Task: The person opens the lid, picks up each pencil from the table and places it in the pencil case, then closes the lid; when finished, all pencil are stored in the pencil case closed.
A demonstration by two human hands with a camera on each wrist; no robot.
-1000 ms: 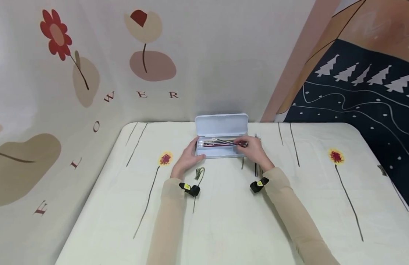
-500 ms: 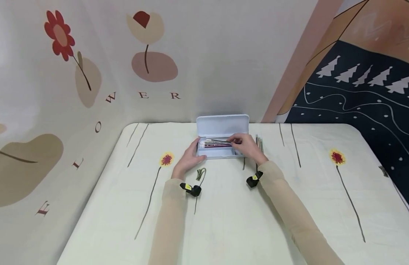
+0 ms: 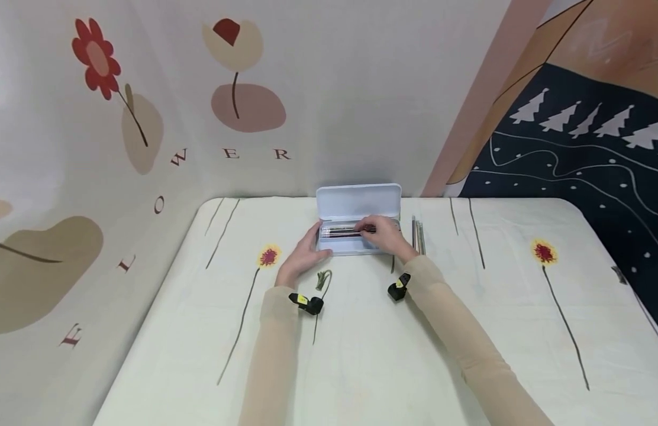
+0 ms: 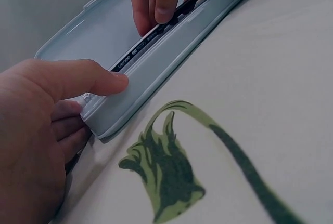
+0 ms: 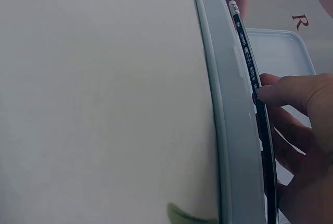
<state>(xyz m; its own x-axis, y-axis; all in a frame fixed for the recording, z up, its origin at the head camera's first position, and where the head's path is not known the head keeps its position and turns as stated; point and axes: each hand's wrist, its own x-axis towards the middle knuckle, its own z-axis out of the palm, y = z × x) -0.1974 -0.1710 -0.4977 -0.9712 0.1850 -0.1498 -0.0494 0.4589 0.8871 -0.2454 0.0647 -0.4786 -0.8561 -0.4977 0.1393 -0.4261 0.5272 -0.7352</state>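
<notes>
A pale blue pencil case [image 3: 358, 202] stands with its lid up at the back of the table, several pencils [image 3: 336, 231] lying lengthwise inside it. My left hand [image 3: 303, 253] grips the case's left end, thumb over the front wall and fingers round the end. Over the right half of the case, my right hand [image 3: 386, 234] pinches a dark pencil [image 5: 250, 63] between thumb and fingers. That pencil has a white eraser end pointing toward the left hand and lies along the case, level with the front wall [image 4: 171, 50] in the left wrist view.
Several loose pencils [image 3: 420, 236] lie on the white flowered tablecloth [image 3: 355, 355] just right of the case, beside my right forearm. A fabric backdrop [image 3: 361, 130] rises right behind the case's lid.
My right hand has moved left and lowered the dark pencil from a slant above the case to lie along the other pencils. The left hand keeps its grip on the case.
</notes>
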